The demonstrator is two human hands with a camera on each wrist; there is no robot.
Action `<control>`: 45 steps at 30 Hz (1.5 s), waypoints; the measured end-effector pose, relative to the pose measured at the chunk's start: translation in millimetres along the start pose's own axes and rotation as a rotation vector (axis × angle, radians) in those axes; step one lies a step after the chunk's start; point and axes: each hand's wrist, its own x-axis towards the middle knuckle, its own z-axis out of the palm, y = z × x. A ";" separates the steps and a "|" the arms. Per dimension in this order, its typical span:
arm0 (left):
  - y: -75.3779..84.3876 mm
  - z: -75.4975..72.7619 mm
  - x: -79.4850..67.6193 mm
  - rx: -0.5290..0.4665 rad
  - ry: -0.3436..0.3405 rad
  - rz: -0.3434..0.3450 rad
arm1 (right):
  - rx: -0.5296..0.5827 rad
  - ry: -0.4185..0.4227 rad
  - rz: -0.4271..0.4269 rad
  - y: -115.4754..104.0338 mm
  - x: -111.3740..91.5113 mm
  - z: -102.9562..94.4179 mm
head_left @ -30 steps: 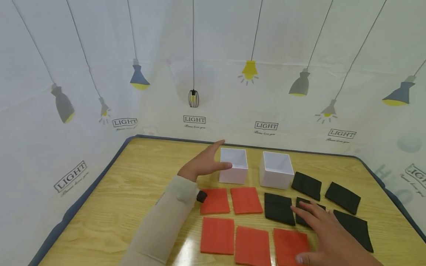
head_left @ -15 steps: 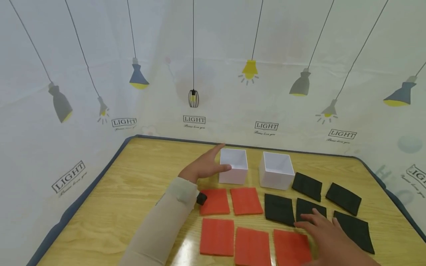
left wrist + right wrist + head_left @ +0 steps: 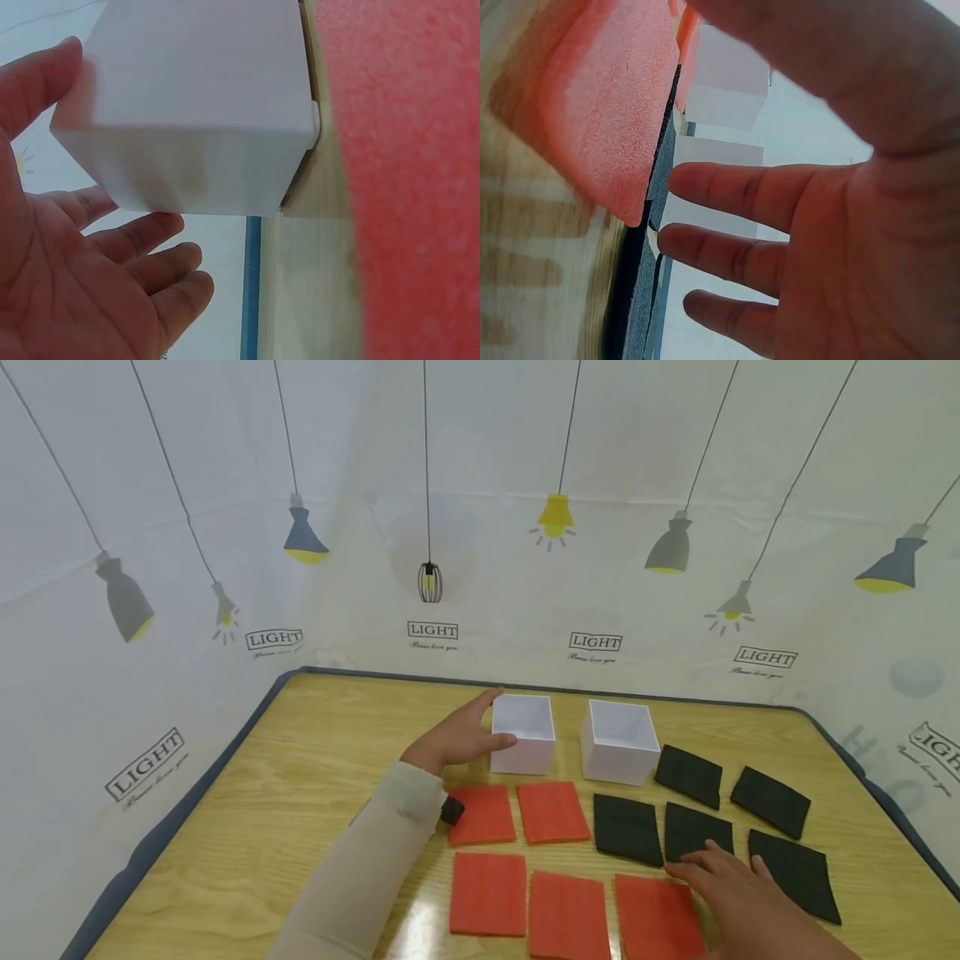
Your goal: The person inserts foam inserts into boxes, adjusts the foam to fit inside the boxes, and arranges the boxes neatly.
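My left hand [image 3: 459, 733] is at the left side of the left white box [image 3: 523, 755], with the thumb by its front face and the fingers by its left wall. The left wrist view shows those fingers loosely spread, the thumb against the box [image 3: 195, 67]. My right hand [image 3: 738, 893] is above the table, over the right edge of a red foam square [image 3: 651, 910] and below a black square [image 3: 697, 828]. Its fingers are spread and the palm [image 3: 855, 262] holds nothing.
A second white box [image 3: 619, 765] stands to the right of the first, also open-topped. Several red squares [image 3: 487, 893] lie at the front left and several black squares [image 3: 771, 802] at the right. A curtain printed with lamps [image 3: 495, 568] surrounds the wooden table [image 3: 300, 760].
My right hand has come down and slightly towards me, its fingers drawing back off the middle black square. The left hand has stayed at the box, with its fingers slightly lower.
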 end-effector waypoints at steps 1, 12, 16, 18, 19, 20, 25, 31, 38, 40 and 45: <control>-0.7 0.3 0.1 -0.004 0.003 -0.003 | -0.003 -0.002 0.003 -0.7 0.5 0.1; -5.3 2.3 2.1 -0.120 -0.001 -0.012 | -0.054 0.031 -0.024 2.1 0.4 4.2; -6.7 3.3 3.8 -0.164 -0.010 -0.009 | -0.064 0.038 -0.021 1.4 0.2 4.2; -6.5 4.2 4.5 -0.177 -0.012 -0.004 | -0.063 0.033 -0.012 0.5 0.2 3.9; -6.4 4.5 4.6 -0.182 -0.013 -0.002 | -0.061 0.030 -0.009 0.1 0.0 3.6; -6.5 4.8 4.8 -0.188 -0.014 0.001 | -0.060 0.028 -0.005 -0.6 -0.1 3.3; -6.2 5.6 3.9 -0.219 -0.019 0.015 | -0.053 0.025 0.001 -4.4 -3.5 1.1; -7.1 5.9 3.7 -0.221 -0.013 0.009 | -0.068 0.029 0.021 -12.0 -4.4 1.7; -8.7 5.5 3.8 -0.205 -0.011 0.017 | -0.065 0.048 0.020 -12.1 -4.7 6.9; -8.8 5.6 4.0 -0.202 -0.011 0.017 | -0.061 0.054 0.016 -11.8 -4.4 8.5; -7.8 5.3 3.6 -0.203 -0.014 0.020 | -0.066 0.072 0.005 -12.8 -4.9 10.9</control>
